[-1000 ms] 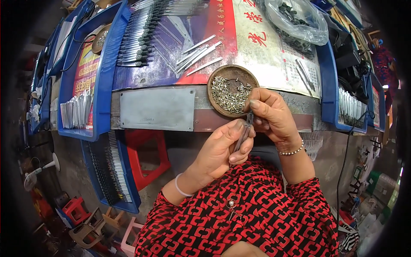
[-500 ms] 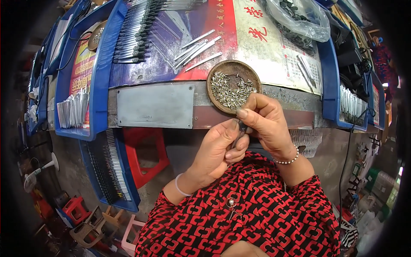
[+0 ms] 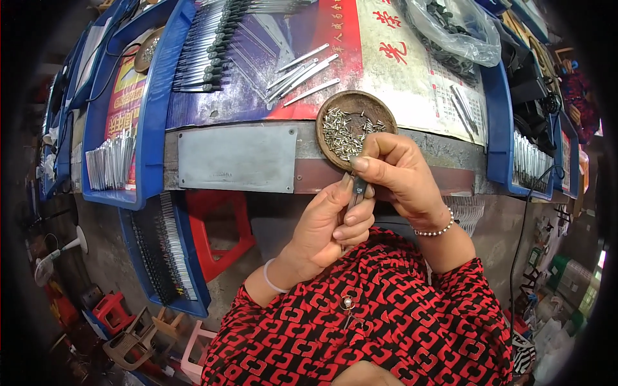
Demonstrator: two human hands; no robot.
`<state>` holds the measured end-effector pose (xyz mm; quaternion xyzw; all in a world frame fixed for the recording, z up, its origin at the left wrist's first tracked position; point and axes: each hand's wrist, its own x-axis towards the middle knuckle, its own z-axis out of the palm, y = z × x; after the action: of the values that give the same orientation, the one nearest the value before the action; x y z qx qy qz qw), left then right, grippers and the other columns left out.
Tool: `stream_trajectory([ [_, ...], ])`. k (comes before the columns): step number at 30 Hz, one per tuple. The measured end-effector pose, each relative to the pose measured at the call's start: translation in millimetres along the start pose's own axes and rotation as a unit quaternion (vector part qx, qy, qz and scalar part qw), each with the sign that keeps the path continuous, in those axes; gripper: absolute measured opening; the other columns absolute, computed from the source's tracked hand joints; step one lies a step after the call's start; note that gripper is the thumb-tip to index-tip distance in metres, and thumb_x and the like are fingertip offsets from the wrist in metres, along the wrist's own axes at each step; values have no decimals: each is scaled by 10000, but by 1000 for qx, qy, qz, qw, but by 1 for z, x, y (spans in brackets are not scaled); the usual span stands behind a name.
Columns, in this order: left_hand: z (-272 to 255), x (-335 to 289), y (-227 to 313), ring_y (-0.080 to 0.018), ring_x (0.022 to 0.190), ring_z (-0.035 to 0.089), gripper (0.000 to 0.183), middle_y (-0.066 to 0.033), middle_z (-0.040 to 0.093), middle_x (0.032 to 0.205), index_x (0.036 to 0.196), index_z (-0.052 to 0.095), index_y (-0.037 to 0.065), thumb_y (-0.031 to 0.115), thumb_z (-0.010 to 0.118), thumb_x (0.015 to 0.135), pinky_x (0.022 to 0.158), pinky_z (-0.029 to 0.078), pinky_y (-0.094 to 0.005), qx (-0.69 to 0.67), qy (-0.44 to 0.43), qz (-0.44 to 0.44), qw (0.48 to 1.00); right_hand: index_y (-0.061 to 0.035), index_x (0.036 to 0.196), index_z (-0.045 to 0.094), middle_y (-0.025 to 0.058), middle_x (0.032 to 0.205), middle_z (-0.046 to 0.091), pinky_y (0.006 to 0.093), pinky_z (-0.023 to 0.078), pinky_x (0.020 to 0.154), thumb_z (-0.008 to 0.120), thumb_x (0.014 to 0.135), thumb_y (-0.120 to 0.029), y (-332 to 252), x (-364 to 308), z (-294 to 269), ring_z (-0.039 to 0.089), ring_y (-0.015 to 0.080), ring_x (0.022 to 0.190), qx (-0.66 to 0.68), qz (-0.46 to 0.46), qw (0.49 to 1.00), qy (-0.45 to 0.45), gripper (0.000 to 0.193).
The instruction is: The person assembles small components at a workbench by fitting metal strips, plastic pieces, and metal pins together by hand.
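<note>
My left hand (image 3: 331, 225) is closed around a slim metal rod (image 3: 358, 190) with a dark end, held upright just below the table edge. My right hand (image 3: 396, 174) pinches the top of that same rod, its fingertips right at the rim of a round brown dish (image 3: 385, 110). The dish holds several small silver pins (image 3: 344, 132) and sits at the front edge of the table. Whether a pin is between my right fingertips is hidden.
Several loose metal rods (image 3: 302, 71) lie behind the dish on a red and white printed sheet (image 3: 412, 71). Blue trays (image 3: 154, 109) with rows of rods stand left, another (image 3: 499, 135) right. A clear bag of dark parts (image 3: 450, 26) sits at the back. A red stool (image 3: 219, 225) stands below.
Both hands have stayed together on the rod and shifted slightly up toward the dish; the right fingertips now sit at the dish's rim.
</note>
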<state>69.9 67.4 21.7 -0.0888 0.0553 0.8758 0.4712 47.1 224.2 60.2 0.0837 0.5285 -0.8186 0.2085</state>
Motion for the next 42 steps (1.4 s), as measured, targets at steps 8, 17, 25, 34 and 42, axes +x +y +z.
stream_trajectory([
  [8, 2, 4, 7, -30, 437, 296, 336, 24, 416, 641, 993, 503, 43, 373, 476, 936, 396, 235, -169, 23, 10, -5, 1000, -73, 706, 532, -49, 591, 508, 162, 303, 420, 655, 855, -231, 2, 10, -5, 413, 3, 482, -32, 10, 999, -18, 250],
  [17, -2, 7, 8, -32, 431, 297, 319, 29, 420, 638, 981, 506, 48, 363, 480, 936, 394, 236, -176, -13, 9, 1, 1000, -75, 699, 502, -35, 595, 512, 162, 262, 398, 620, 871, -196, 4, 12, 0, 408, 7, 478, -50, -38, 998, 12, 240],
  [25, 1, 8, 11, -28, 423, 286, 321, 34, 403, 624, 994, 512, 49, 362, 454, 950, 389, 225, -175, -5, -21, 22, 1000, -26, 774, 563, -12, 672, 545, 206, 364, 512, 605, 876, -165, -20, 19, -12, 466, 46, 586, -211, -71, 974, -25, 177],
  [34, 0, 3, 14, -27, 424, 284, 318, 29, 404, 623, 989, 522, 33, 337, 434, 963, 388, 226, -174, 31, -12, 38, 999, -16, 893, 590, 115, 826, 545, 337, 439, 657, 592, 777, -33, -34, 44, -42, 559, 299, 763, -679, -255, 688, -4, 117],
  [42, -2, 1, 14, -25, 421, 275, 320, 36, 367, 619, 987, 488, 39, 351, 419, 965, 404, 222, -176, 23, -4, 33, 999, -40, 792, 498, 102, 802, 524, 369, 403, 700, 580, 748, -94, -33, 62, -37, 534, 285, 773, -803, -245, 538, -74, 108],
])
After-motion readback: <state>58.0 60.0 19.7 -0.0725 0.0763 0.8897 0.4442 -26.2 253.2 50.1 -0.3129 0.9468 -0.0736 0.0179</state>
